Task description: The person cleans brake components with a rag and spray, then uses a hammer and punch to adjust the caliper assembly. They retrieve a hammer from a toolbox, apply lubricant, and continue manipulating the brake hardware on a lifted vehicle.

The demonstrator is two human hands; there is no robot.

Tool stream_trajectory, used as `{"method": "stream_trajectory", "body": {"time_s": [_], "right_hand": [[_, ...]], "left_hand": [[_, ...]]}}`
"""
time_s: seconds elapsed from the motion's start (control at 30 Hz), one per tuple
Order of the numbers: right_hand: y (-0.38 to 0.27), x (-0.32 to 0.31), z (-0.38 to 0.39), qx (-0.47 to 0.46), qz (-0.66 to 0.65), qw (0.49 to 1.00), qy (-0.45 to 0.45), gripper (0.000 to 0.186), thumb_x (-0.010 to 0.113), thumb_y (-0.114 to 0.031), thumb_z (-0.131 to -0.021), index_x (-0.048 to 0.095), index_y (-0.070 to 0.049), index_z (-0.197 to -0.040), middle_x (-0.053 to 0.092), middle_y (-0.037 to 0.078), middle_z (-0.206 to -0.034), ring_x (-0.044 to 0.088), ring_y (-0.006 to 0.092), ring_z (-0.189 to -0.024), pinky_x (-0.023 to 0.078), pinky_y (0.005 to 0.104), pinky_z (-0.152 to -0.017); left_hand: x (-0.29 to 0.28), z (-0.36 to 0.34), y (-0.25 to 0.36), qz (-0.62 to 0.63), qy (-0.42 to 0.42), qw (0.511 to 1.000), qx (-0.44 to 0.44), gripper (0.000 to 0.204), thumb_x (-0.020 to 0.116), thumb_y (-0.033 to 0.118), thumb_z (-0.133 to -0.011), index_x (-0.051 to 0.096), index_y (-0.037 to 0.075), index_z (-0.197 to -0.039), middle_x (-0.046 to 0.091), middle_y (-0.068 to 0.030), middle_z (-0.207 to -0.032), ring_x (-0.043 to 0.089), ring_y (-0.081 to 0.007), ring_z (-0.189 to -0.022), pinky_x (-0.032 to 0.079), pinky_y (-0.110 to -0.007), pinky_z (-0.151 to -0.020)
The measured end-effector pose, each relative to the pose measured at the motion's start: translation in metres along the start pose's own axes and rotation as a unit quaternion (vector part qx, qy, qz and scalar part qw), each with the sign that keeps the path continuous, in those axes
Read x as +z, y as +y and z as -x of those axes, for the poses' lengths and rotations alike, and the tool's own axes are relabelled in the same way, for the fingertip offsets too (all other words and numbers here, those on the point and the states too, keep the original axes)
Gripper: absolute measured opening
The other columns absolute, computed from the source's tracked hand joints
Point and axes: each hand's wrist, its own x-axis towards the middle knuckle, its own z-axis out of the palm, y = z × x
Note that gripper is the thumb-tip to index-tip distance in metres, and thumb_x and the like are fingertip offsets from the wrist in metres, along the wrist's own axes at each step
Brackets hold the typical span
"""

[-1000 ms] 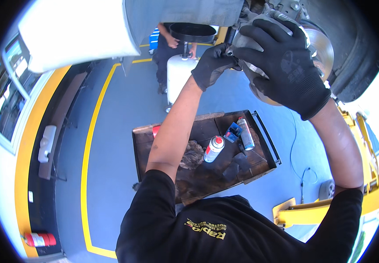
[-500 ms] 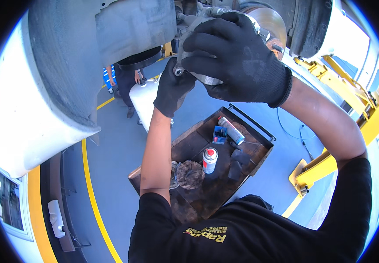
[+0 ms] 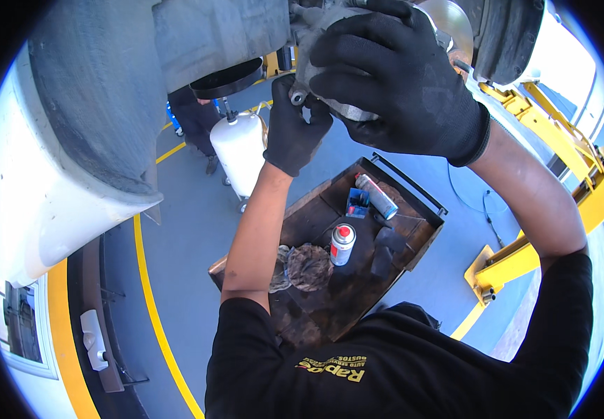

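Note:
Overhead, under the wheel arch, a grey metal brake caliper point(image 3: 309, 68) hangs beside the shiny brake disc point(image 3: 451, 26). My right hand point(image 3: 407, 87), in a black glove, is wrapped round the caliper's body and hides most of it. Lower down, my left hand point(image 3: 296, 136), gloved too, grips the caliper's near end. Its thumb and fingers close about a round lug with a hole point(image 3: 298, 97). Whether a small part is also pinched in those left fingers is hidden.
Below my arms stands a dirty cart tray point(image 3: 403, 269) with two spray cans point(image 3: 342, 244) point(image 3: 377, 197), a small blue box point(image 3: 358, 202) and a crumpled rag point(image 3: 309, 267). Behind it are a white tank point(image 3: 239, 150) under a black pan and another person point(image 3: 197, 122). Yellow lift post point(image 3: 525, 262) at right.
Both hands and the caliper sit slightly further right and higher in the picture, while the cart appears a little shifted. The grip of both hands looks the same.

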Motion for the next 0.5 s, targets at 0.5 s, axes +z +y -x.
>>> {"method": "stream_trajectory", "body": {"time_s": [0.5], "right_hand": [[-0.006,0.004,0.014,0.046,0.005,0.998,-0.035,0.018,0.073,-0.037,-0.073,0.075,-0.028,-0.089,0.060,-0.007,-0.090,0.059,0.0182,-0.098,0.044,0.0547,-0.092]], "left_hand": [[-0.042,-0.014,-0.066,0.239,-0.118,0.950,-0.163,0.040,0.065,-0.002,-0.086,0.064,0.002,-0.126,0.066,-0.0027,-0.101,0.060,-0.0111,-0.088,0.046,-0.028,-0.075]]}}
